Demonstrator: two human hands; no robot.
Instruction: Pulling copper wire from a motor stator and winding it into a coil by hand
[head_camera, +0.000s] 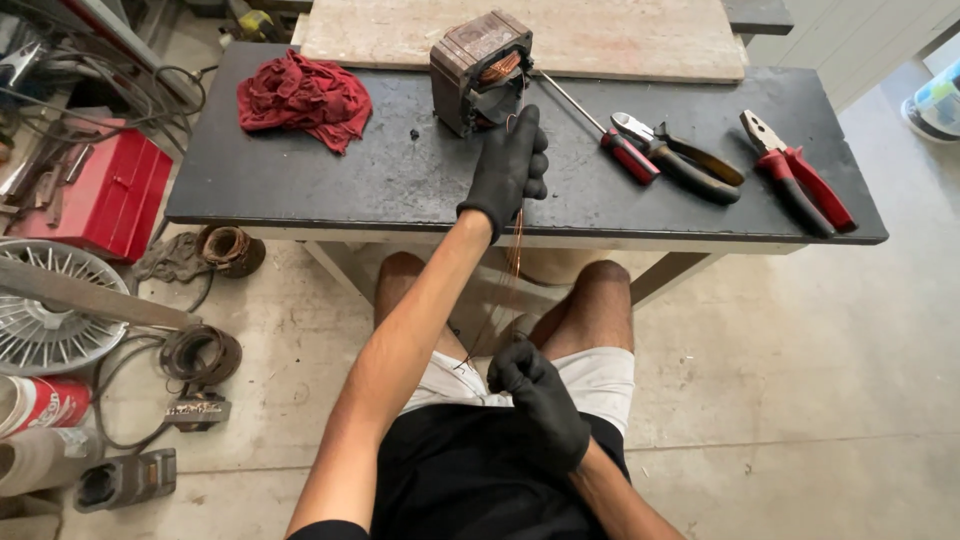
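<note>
A brown motor stator (478, 68) with copper windings stands on the black table (330, 180). My left hand (508, 165), in a black glove, reaches out just below the stator and pinches a bundle of thin copper wire (512, 258). The wire runs from the stator down over the table's front edge to my right hand (540, 400). That gloved hand is closed on the wire's lower end above my lap.
On the table lie a red rag (303, 98), a red-handled screwdriver (612, 140), dark pliers (682, 160) and red-handled pliers (800, 175), with a pale board (600, 40) behind. On the floor at left are a red toolbox (100, 190), a fan grille (50, 315) and wire coils (205, 352).
</note>
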